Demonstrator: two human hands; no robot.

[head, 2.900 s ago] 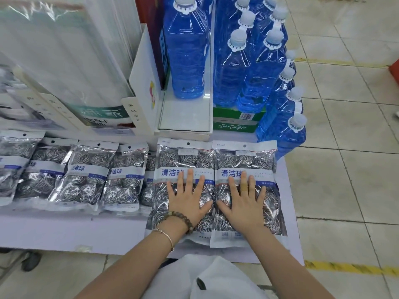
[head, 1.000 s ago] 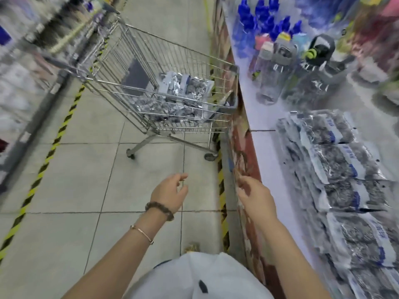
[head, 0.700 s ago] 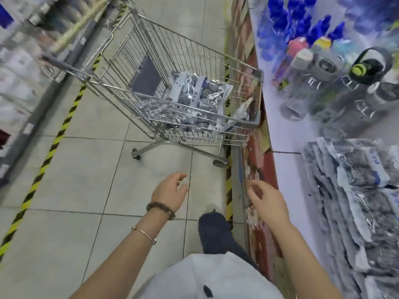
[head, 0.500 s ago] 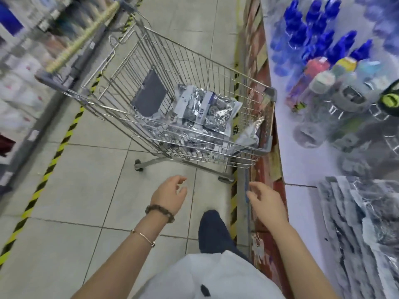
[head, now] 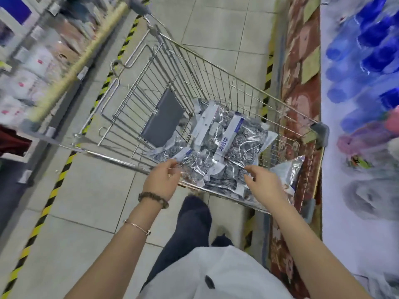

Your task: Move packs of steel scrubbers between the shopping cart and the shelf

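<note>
Packs of steel scrubbers (head: pixel 233 139) lie in a loose heap in the basket of the shopping cart (head: pixel 183 67), on its near side and toward its right wall. The top pack shows a white-and-blue label band. One more silver pack (head: pixel 289 169) stands on its edge at the near right corner of the cart.

The left hand (head: pixel 160 180) is at the near rim of the cart, with the fingers gently curved and the thumb apart from them. It holds nothing; its fingertips are just beside the edge of the nearest pack, and it cannot be told if they touch it. The right hand (head: pixel 266 184) reaches over the same rim, with fingers loosely spread and pointing at the heap, and it also grips nothing.

A beaded bracelet (head: pixel 153 198) and a thin bangle (head: pixel 137 226) are on the left wrist. A grey flap (head: pixel 164 117) hangs on the back grid of the cart, beside the packs.

The cart stands on a tiled floor (head: pixel 97 212), close to the shelf (head: pixel 336 212) on the right, where blurred blue bottles (head: pixel 371 50) stand. A yellow-and-black tape line (head: pixel 49 197) runs along the floor on the left.
</note>
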